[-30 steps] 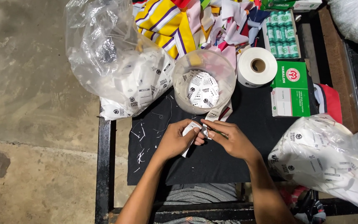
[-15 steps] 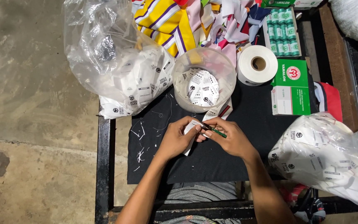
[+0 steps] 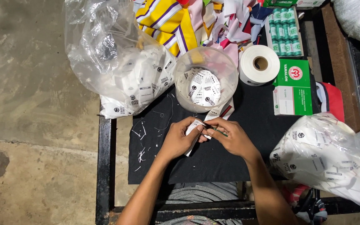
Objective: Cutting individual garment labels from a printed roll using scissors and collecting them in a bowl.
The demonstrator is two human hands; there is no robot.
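Note:
My left hand (image 3: 180,139) pinches a small white fabric label (image 3: 193,126) over the black cloth mat (image 3: 213,160). My right hand (image 3: 231,137) meets it from the right and grips a thin green tool (image 3: 218,131), its tip at the label. Just beyond the hands stands a clear plastic tub (image 3: 205,79) holding several white labels with black marks. A strip of labels (image 3: 221,111) hangs from the tub toward my hands.
A clear bag of white labels (image 3: 126,79) lies at the left, another bag (image 3: 334,160) at the right. A white tape roll (image 3: 259,64), green-and-white box (image 3: 292,89), green thread spools (image 3: 285,31) and coloured fabric scraps (image 3: 176,21) sit behind. Thread clippings (image 3: 142,143) litter the mat.
Both hands have stayed together over the mat, shifting only slightly while working the label. Nothing else moved.

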